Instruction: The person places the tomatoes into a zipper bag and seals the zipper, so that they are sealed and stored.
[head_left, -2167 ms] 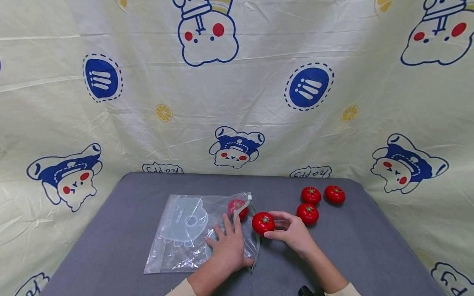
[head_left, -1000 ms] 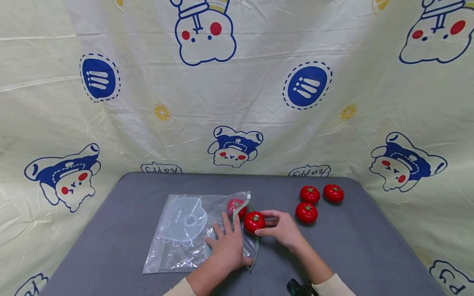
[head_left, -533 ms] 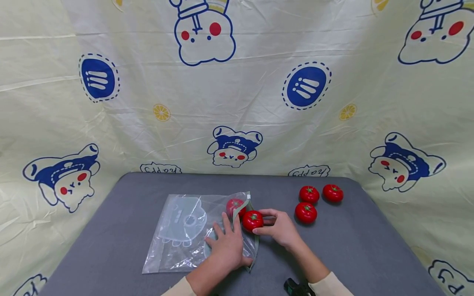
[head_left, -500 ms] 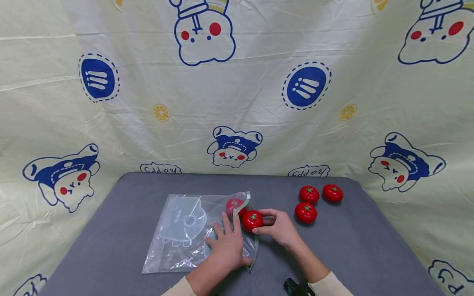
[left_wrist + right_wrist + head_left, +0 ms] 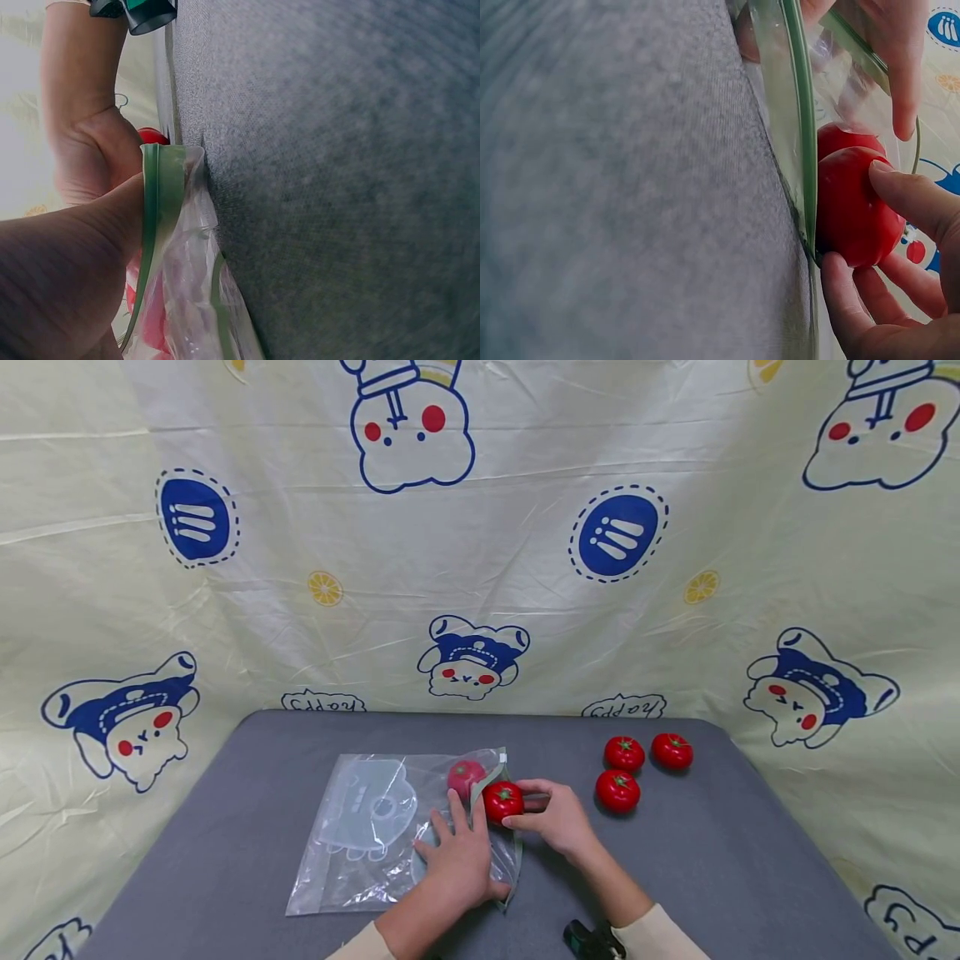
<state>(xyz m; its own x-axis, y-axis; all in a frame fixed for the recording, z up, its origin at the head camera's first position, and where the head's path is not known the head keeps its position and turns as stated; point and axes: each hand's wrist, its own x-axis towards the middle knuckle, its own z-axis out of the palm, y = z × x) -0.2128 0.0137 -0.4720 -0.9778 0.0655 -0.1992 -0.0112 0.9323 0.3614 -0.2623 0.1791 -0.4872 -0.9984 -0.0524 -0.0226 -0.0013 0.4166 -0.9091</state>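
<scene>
In the head view a clear zip bag [image 5: 352, 885] lies on the grey table with its green-edged mouth facing right. My left hand [image 5: 455, 864] rests on it by the mouth, fingers spread and straight, thumb at the near corner; the mouth gapes. My right hand [image 5: 558, 817] holds a red tomato [image 5: 502, 802] between thumb and fingers, in the bag's mouth. Another tomato [image 5: 466, 777] shows through the plastic, deeper in the bag. In the right wrist view, the held tomato [image 5: 857, 210] appears against the one behind it, past the green zip strip [image 5: 806, 135].
Three more tomatoes stand at the table's back right: a front one [image 5: 618, 792], a rear one [image 5: 624, 753] and a right one [image 5: 672, 751]. A patterned cloth [image 5: 480, 543] hangs behind the table [image 5: 225, 860]. A black device [image 5: 588, 941] sits at my right wrist.
My right hand has moved left with its tomato, from outside the bag into its mouth. The tomato inside has shifted slightly left. My left hand has stayed in place.
</scene>
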